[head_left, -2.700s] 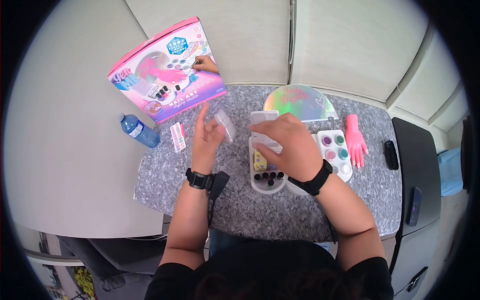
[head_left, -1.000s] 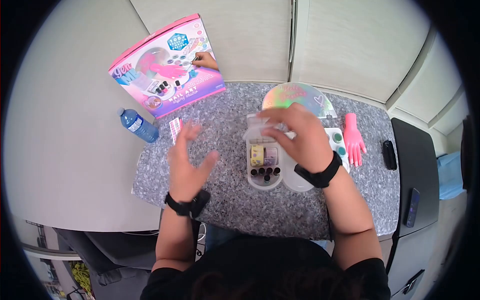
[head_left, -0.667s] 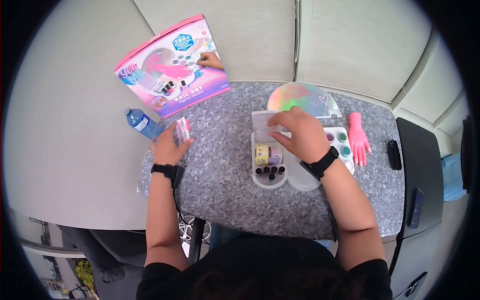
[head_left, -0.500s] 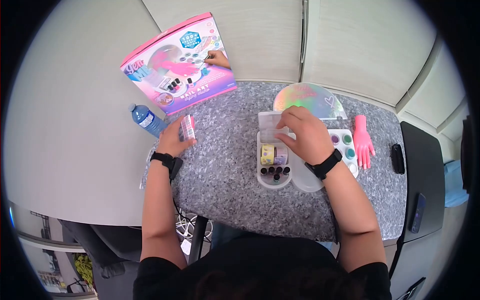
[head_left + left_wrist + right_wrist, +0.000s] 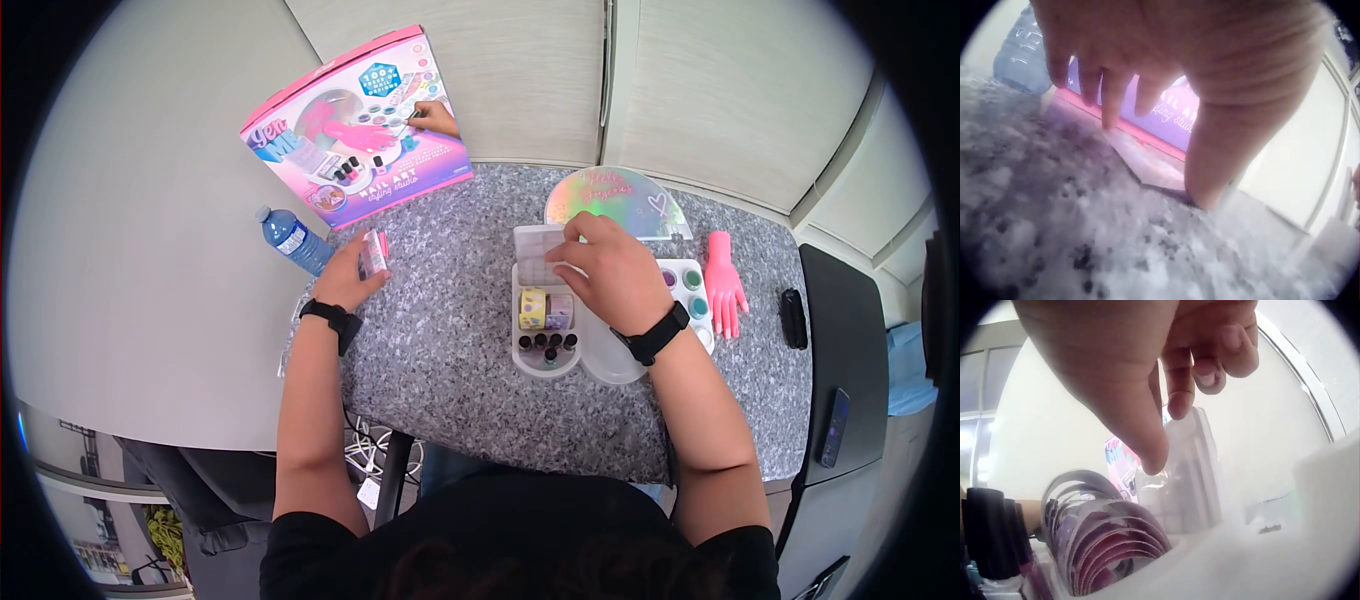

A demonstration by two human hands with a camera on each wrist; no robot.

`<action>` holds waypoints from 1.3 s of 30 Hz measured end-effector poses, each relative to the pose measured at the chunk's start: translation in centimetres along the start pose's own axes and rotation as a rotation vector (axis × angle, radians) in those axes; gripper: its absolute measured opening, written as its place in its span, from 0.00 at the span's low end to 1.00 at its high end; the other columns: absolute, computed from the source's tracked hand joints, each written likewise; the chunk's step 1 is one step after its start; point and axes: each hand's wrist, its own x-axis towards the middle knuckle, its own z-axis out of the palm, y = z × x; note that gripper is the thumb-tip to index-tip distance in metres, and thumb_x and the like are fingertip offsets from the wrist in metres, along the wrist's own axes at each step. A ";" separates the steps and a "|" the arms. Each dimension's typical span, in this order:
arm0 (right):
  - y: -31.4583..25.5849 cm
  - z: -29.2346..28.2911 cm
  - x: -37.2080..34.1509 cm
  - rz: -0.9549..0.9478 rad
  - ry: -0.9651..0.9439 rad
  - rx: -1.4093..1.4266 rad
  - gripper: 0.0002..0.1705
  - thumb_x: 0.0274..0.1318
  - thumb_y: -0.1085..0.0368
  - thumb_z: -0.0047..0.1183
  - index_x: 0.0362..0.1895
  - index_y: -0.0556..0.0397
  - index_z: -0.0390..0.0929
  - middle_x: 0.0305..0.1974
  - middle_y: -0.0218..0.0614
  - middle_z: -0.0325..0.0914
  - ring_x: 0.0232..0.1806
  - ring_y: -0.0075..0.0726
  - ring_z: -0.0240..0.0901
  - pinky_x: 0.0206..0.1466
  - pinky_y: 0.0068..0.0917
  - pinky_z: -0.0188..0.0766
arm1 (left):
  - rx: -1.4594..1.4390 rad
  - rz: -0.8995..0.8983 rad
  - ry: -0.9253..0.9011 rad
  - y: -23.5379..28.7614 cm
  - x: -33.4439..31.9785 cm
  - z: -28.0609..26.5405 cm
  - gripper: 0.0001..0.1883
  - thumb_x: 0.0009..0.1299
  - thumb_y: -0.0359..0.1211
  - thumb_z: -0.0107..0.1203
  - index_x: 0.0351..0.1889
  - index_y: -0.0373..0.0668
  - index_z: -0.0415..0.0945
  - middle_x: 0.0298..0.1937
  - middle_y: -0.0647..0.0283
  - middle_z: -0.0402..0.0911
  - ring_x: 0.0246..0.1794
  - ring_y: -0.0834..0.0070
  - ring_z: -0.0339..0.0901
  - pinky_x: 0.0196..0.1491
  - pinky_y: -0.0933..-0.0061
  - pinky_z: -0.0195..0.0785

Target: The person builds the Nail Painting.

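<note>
In the head view my left hand (image 5: 345,282) is at the table's left side, pinching a small stack of sticker sheets (image 5: 375,250) between thumb and fingers. The left wrist view shows the sheets (image 5: 1150,165) low over the granite-patterned top. My right hand (image 5: 618,278) pinches the edge of a clear plastic case (image 5: 536,250) with a grid of compartments, standing upright at the back of a white tray (image 5: 612,368). A yellow patterned roll (image 5: 532,310) and a purple one (image 5: 560,312) sit in that tray, behind several black-capped nail polish bottles (image 5: 550,344).
A blue water bottle (image 5: 296,240) stands just beyond my left hand, near the Nail Art box (image 5: 370,140). Behind the tray is a shiny holographic half-round panel (image 5: 612,200). Glitter pots (image 5: 694,280), a pink model hand (image 5: 722,275) and a black case (image 5: 793,318) lie rightward.
The clear bag has left my left hand, which swung left and down to the sticker sheets and now grips them. My right hand stays at the clear case.
</note>
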 end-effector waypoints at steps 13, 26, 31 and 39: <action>-4.1 -2.3 0.5 -0.143 0.096 0.129 0.17 0.58 0.67 0.68 0.53 0.41 0.88 0.54 0.32 0.81 0.51 0.45 0.81 0.53 0.42 0.81 | -0.377 -0.094 0.827 10.9 -7.5 -1.8 0.35 0.79 0.27 0.61 0.84 0.37 0.62 0.45 0.57 0.93 0.45 0.66 0.89 0.69 0.63 0.73; -4.7 -4.1 0.5 -0.369 0.229 0.372 0.19 0.48 0.72 0.66 0.45 0.40 0.90 0.53 0.26 0.89 0.43 0.39 0.83 0.50 0.38 0.81 | -1.452 -0.139 -0.105 19.9 -9.8 0.3 0.35 0.82 0.27 0.58 0.85 0.34 0.58 0.57 0.52 0.91 0.55 0.78 0.86 0.64 0.71 0.73; -3.7 -3.6 0.4 -0.326 0.183 0.296 0.12 0.50 0.69 0.69 0.41 0.42 0.91 0.39 0.27 0.91 0.40 0.40 0.85 0.45 0.39 0.81 | -1.203 -0.086 0.060 18.4 -7.7 0.4 0.31 0.82 0.30 0.59 0.82 0.39 0.65 0.60 0.56 0.90 0.54 0.79 0.84 0.62 0.71 0.74; -2.1 -2.9 0.6 -0.051 0.245 0.143 0.07 0.59 0.64 0.69 0.42 0.43 0.88 0.32 0.34 0.86 0.36 0.46 0.83 0.40 0.44 0.78 | -0.044 -0.293 0.335 3.2 0.8 1.4 0.29 0.73 0.44 0.69 0.67 0.39 0.81 0.59 0.50 0.89 0.57 0.53 0.87 0.60 0.55 0.78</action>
